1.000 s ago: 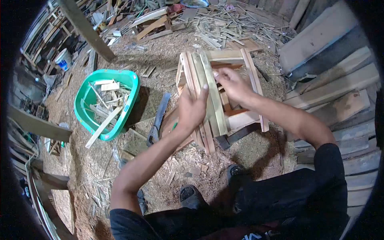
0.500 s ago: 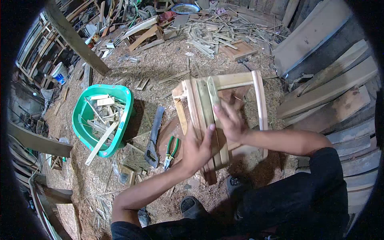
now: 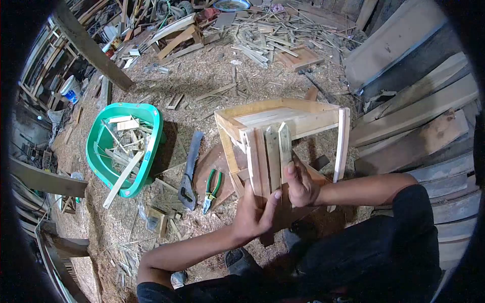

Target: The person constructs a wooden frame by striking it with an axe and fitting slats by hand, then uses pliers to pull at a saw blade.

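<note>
A small wooden frame [image 3: 303,121] stands on the ground in front of me, tilted so its inside shows at the top. Several upright slats sit side by side at its near side. My left hand [image 3: 255,214] is closed around the lower part of the reddish slats [image 3: 258,161], thumb toward me. Just to its right, my right hand [image 3: 300,187] grips a pale slat with a pointed top [image 3: 285,141], its thumb lying on the front face. The fingers behind the slats are hidden.
A green basin [image 3: 156,126] of wood scraps stands at left. A handsaw [image 3: 189,174] and green-handled pliers [image 3: 212,192] lie between basin and frame. Planks [image 3: 419,111] lean at right; a wooden post [image 3: 93,45] rises at upper left, and thin sticks [image 3: 273,43] are piled at the back.
The frame has tipped so its inner panel now shows. My right hand has moved down and its fingers have closed on the pale slat; my left hand is slightly lower.
</note>
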{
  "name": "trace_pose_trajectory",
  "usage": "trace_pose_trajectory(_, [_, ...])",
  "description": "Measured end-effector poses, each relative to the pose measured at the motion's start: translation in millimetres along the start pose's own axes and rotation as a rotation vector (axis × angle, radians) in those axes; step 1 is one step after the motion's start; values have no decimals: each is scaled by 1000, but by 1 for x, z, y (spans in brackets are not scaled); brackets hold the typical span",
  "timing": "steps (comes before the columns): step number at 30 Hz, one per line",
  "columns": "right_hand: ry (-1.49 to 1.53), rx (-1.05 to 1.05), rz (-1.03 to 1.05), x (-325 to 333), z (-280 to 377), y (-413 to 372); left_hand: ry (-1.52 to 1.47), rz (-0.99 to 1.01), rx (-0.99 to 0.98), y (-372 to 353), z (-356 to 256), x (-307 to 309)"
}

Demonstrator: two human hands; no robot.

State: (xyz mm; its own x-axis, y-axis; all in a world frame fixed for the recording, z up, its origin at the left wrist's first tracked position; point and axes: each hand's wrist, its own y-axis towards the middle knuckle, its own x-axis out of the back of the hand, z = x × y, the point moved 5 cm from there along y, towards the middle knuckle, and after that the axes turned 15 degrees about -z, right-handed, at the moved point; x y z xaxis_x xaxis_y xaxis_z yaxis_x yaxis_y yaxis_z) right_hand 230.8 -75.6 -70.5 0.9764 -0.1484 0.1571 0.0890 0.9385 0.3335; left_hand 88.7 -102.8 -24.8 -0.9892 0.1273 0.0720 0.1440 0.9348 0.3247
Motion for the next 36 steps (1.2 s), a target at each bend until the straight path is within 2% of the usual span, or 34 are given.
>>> trace_pose_trajectory(2, [24,-52,-2,0,-3,0,-5,-6,34,9,-2,1])
trace_pose_trajectory(3, [106,-108,14,-3,17,21,40,-28,77,19,-2,5])
trace_pose_trajectory(5, [102,-169,-2,-3,15,64,156,-75,183,48,3,14])
trace_pose_trajectory(7, [-90,-42,-15,6,23,93,144,-156,180,79,10,21])
trace_pose_trajectory(8, [-193,99,1,12,47,101,110,-190,193,93,24,27])
trace_pose_trajectory(9, [-332,237,-87,25,58,103,73,-226,204,105,36,36])
trace_pose_trajectory(10, [-405,322,-127,33,66,106,165,-236,140,116,30,45])
trace_pose_trajectory(12, [-549,442,-120,45,67,103,116,-175,259,130,70,68])
trace_pose_trajectory(15, [-756,505,-103,54,54,92,-140,-197,468,140,78,80])
trace_pose_trajectory(17, [-830,422,-200,70,25,96,-156,-210,539,152,106,95])
trace_pose_trajectory(19, [-902,318,-294,78,0,111,-200,-179,614,150,104,104])
trace_pose_trajectory(22, [-555,-449,159,69,-14,135,-237,-74,647,147,105,115])
trace_pose_trajectory(24, [-615,-390,176,66,-6,153,-240,-13,623,146,109,117])
trace_pose_trajectory(25, [-642,-361,189,65,-7,164,-285,-65,621,140,105,116])
trace_pose_trajectory(26, [-612,-256,126,72,-38,186,-342,-148,628,129,83,108])
trace_pose_trajectory(28, [-659,147,145,69,-27,223,-496,-158,688,117,72,98])
trace_pose_trajectory(30, [-860,147,332,57,-18,265,-555,-207,658,110,85,81])
trace_pose_trajectory(32, [-769,358,192,42,-33,302,-559,-210,699,101,70,55])
trace_pose_trajectory(33, [-723,462,122,37,-36,312,-625,-254,645,100,72,40])
trace_pose_trajectory(34, [-766,443,151,26,-36,319,-655,-236,670,101,87,26])
trace_pose_trajectory(36, [-853,397,208,-5,-34,326,-775,-418,701,94,72,-1])
